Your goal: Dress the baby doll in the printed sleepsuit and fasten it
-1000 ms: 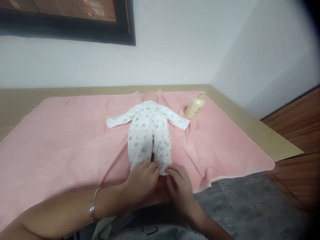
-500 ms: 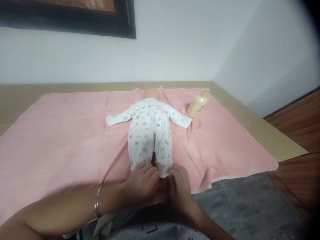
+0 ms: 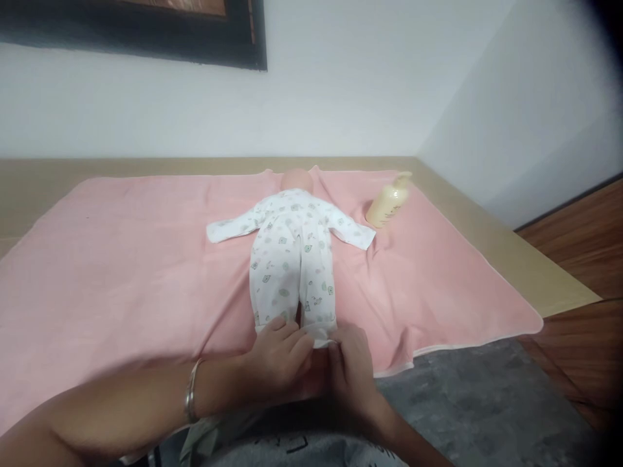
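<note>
While pinching the outer corner of the cuff (image 3: 320, 333) between the fingers of the right hand (image 3: 356, 363), also holding the inner edge of that cuff with the left hand (image 3: 280, 353), with fingers curled closed on the cloth; cannot see the underside of either grip. Spanning the short gap between the two hands with that white band, at the near end of the right leg (image 3: 317, 285) of a patterned outfit (image 3: 275, 263). Partly covering the near end of the left leg (image 3: 270, 295) with the left knuckles. Have the outfit on a doll (image 3: 296, 179), lying head-first toward the far wall (image 3: 341, 97), with the left sleeve (image 3: 231, 229) and right sleeve (image 3: 353, 233) spread wide; cannot tell whether face up or face down. Find all this near the middle of a pink blanket (image 3: 136, 279), creased on the right and spread over a tan surface (image 3: 549, 279). See a pale yellow pump bottle (image 3: 387, 207) on the blanket, just beyond the end of the right sleeve. Wearing a silver bracelet (image 3: 191, 392) on the left wrist. Also see a dark frame (image 3: 243, 45) at far left, wood-grain panels (image 3: 584, 227) at right and grey floor (image 3: 467, 389) at near right
</note>
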Motion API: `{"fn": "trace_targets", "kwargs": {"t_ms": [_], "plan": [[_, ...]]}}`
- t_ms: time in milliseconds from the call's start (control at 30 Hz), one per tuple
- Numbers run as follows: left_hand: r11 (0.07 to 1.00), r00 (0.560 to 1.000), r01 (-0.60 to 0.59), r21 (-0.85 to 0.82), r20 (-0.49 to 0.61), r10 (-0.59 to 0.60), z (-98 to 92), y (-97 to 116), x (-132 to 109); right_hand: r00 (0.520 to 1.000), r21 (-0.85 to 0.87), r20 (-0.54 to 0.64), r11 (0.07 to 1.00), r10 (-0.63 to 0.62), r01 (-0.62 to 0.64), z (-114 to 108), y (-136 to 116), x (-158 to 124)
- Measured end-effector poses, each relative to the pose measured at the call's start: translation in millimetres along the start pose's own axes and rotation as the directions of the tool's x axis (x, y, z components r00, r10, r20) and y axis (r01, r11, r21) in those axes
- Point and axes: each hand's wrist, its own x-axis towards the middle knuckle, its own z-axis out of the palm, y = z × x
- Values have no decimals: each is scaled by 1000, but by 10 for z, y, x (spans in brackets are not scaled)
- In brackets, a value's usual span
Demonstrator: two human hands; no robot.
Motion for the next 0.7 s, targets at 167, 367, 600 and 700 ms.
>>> {"fn": "trace_targets", "kwargs": {"t_ms": [167, 367, 600, 700], "plan": [[999, 1000, -22, -48, 19, 23, -34, 5, 46, 999, 23, 24, 999, -39, 39, -13, -9, 1], [979, 991, 38, -199, 134, -11, -242, -37, 29, 989, 43, -63, 990, -134, 137, -71, -15, -16], [917, 912, 398, -15, 117, -394, -414, -433, -183, 921, -22, -239, 950, -306, 310, -108, -179, 205], [872, 859, 490, 20, 164, -486, -398, -572, -185, 902, -82, -246, 935, -354, 345, -52, -290, 402]]}}
